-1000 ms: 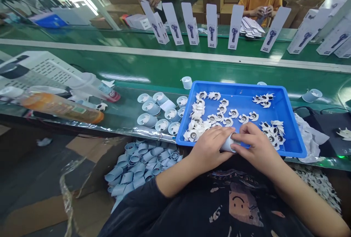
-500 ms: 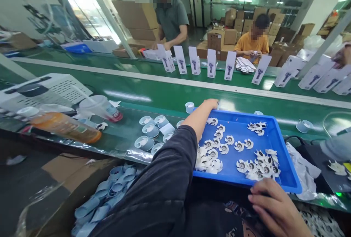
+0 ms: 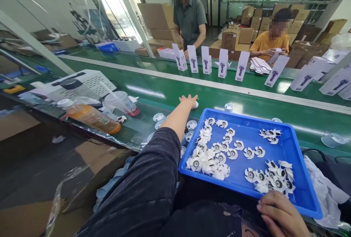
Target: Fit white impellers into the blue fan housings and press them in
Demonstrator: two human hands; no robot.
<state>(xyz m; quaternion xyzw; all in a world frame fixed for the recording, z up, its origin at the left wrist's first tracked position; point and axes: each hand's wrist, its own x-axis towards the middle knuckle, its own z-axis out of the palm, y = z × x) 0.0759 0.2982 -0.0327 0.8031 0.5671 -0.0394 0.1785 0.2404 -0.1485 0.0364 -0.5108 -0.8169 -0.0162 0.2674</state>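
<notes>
My left hand (image 3: 189, 101) stretches out over the green belt, fingers spread. It is at a small light blue plastic ring (image 3: 195, 105), which it partly covers. Beside the front rim of a blue tray (image 3: 219, 183), my right hand (image 3: 282, 211) rests with loosely bent fingers and nothing visible in them. White fan impellers (image 3: 232, 153) lie in the tray, in a heap at the left, a cluster at the front right and a small group at the back right. Another light blue ring (image 3: 228, 107) stands behind the tray. More rings (image 3: 191, 124) sit left of the tray, partly hidden by my left arm.
Upright white boxes (image 3: 223, 63) line the far side of the belt, with two people working behind them. A bottle of orange drink (image 3: 93, 118) and a plastic cup (image 3: 123, 102) are at the left. Below, a carton holds light blue parts (image 3: 105, 189). A plastic bag (image 3: 326, 193) lies right of the tray.
My left hand has moved left, away from one ring behind the tray to another one. The view has swung left. My right hand's fingers have drawn a little closer together.
</notes>
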